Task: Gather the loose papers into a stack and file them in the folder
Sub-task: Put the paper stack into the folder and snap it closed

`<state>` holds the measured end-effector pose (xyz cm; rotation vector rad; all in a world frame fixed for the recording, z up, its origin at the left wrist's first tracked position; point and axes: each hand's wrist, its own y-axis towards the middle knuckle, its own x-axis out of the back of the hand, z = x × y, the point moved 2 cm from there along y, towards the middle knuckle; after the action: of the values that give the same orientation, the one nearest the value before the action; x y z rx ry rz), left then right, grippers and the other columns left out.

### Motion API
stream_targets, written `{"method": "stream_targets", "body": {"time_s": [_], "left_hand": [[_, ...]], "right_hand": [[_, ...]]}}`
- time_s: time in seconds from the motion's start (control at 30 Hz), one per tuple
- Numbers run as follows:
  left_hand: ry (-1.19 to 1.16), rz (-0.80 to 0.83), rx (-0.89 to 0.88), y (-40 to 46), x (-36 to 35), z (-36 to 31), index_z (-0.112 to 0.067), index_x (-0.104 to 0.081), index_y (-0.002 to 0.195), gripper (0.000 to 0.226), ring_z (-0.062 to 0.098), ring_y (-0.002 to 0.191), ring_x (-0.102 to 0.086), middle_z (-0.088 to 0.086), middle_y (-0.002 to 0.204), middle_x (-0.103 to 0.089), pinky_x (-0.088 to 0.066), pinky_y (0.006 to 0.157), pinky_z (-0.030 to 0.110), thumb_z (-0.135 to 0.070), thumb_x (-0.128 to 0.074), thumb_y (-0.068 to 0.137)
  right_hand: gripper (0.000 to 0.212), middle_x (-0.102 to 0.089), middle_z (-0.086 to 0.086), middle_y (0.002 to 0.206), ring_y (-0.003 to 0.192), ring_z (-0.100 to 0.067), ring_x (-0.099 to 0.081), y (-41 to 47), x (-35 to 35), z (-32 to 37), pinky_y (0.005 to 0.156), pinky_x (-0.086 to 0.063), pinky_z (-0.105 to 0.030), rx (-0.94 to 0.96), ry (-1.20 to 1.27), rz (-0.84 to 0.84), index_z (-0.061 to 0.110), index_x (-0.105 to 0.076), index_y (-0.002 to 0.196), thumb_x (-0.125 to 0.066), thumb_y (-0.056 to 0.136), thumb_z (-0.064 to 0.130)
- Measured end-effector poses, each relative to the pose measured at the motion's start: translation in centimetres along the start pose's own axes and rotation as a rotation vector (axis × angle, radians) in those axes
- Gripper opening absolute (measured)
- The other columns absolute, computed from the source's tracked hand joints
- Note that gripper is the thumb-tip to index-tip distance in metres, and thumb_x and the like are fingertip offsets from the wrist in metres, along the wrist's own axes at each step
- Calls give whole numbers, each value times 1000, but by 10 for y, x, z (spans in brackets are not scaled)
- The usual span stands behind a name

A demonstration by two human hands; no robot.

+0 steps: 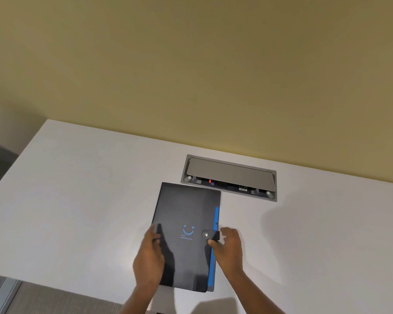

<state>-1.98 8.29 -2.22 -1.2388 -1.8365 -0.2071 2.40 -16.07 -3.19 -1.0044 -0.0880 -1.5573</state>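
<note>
A dark folder with a blue smile mark and a blue strip along its right edge lies closed on the white table, near the front edge. A snap strap crosses its right edge. My left hand grips the folder's left edge, thumb on the cover. At the right edge, my right hand has its thumb on the cover just below the strap and its fingers spread beside the folder. No loose papers are in view.
A grey cable box with a hinged lid is set into the table just behind the folder, close to the yellow wall. The table's front edge runs close below the folder.
</note>
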Motion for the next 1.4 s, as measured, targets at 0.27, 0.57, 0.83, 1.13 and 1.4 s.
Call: {"method": "stream_targets", "body": {"time_s": [0.27, 0.57, 0.83, 1.13, 1.4], "left_hand": [[106, -20, 147, 12, 23, 40, -22, -73, 104, 28, 36, 102, -67, 8, 108, -68, -56, 84, 47, -8, -50, 96], [-137, -185, 387, 30, 58, 94, -18, -75, 109, 21, 41, 102, -67, 14, 105, -75, -55, 94, 54, -23, -58, 98], [-227, -249, 426, 90, 99, 121, -16, -72, 114, 23, 39, 102, -68, 15, 109, -75, -55, 96, 55, -26, -58, 98], [-200, -120, 312, 183, 97, 62, -18, -72, 106, 24, 37, 94, -66, 7, 99, -74, -58, 86, 52, -24, -54, 90], [-67, -50, 185, 218, 89, 23, -21, -61, 80, 10, 36, 82, -63, 6, 87, -67, -58, 76, 51, -22, -56, 89]], "right_hand": [[18, -75, -2, 89, 84, -24, -72, -22, -17, -11, 69, -50, -15, -133, 145, 92, 13, -71, 89, -88, 82, 16], [28, -80, 16, 88, 87, -10, -78, -46, -64, 35, 76, -61, -13, -86, 257, 289, 39, -73, 89, -83, 87, 13], [37, -70, 22, 94, 89, -9, -74, -28, -105, 114, 63, -57, -9, -35, 322, 441, 39, -61, 106, -85, 87, 18], [77, -56, 9, 136, 112, -9, -61, 37, -105, 155, 66, -54, -7, -87, 415, 420, 26, -42, 154, -86, 90, 23], [80, -46, 0, 165, 143, -23, -54, 63, -99, 159, 113, -49, -38, -46, 460, 389, 27, -41, 158, -85, 91, 29]]}}
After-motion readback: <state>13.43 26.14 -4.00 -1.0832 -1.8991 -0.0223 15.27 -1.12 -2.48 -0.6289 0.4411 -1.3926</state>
